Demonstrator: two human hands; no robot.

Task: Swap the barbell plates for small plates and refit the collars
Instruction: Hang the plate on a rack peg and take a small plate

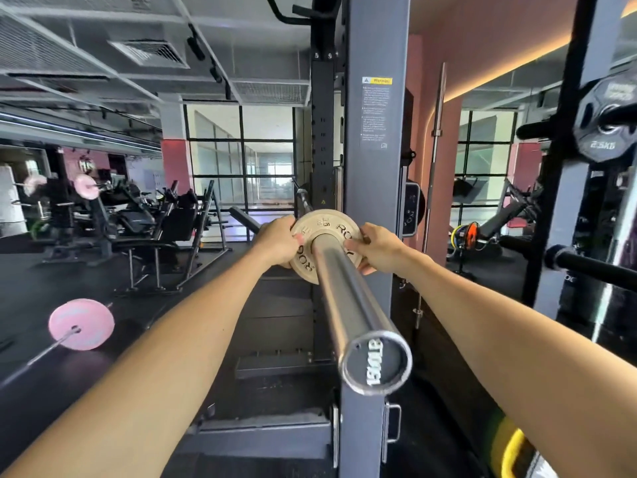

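A small tan plate with raised lettering sits far along the steel barbell sleeve, which points toward me and ends in a cap. My left hand grips the plate's left rim. On the opposite rim, my right hand holds it too. No collar shows on the sleeve. The bar rests in the grey rack upright behind the plate.
A black 2.5 kg plate hangs on a storage peg at the upper right, with another peg below it. A pink-plated barbell lies on the floor at left. Benches and machines stand beyond. A spare bar leans upright.
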